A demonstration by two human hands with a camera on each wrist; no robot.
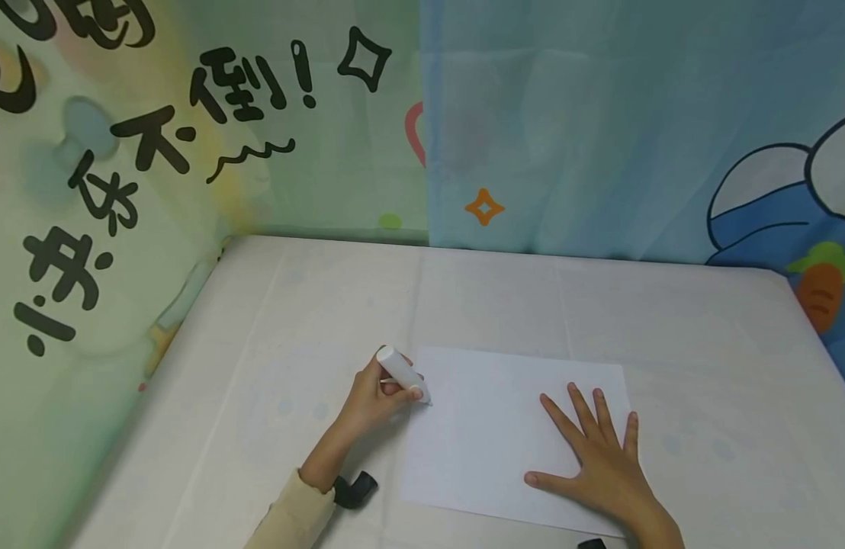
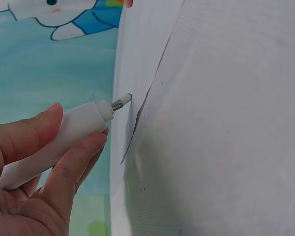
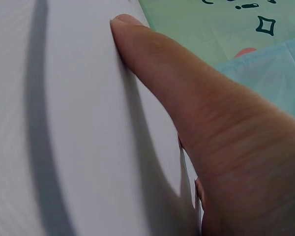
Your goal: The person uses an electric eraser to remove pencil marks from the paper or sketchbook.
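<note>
My left hand (image 1: 376, 398) grips a thick white electric eraser (image 2: 64, 135) between thumb and fingers. A short white tip in a metal collet (image 2: 119, 103) pokes out of its front end, right at the paper's left edge in the left wrist view. The white sheet of paper (image 1: 484, 435) lies flat, with no marks visible on it. On the paper's right part rests my right hand (image 1: 604, 469), fingers spread wide and thumb pointing left. Close up in the right wrist view, the thumb (image 3: 162, 64) lies along the sheet.
A pale cloth (image 1: 313, 305) covers the table. Behind it hang a green curtain (image 1: 340, 175) with black lettering and a blue curtain (image 1: 601, 152) with cartoon prints. A black strap piece (image 1: 356, 490) shows beside the left sleeve (image 1: 295, 511).
</note>
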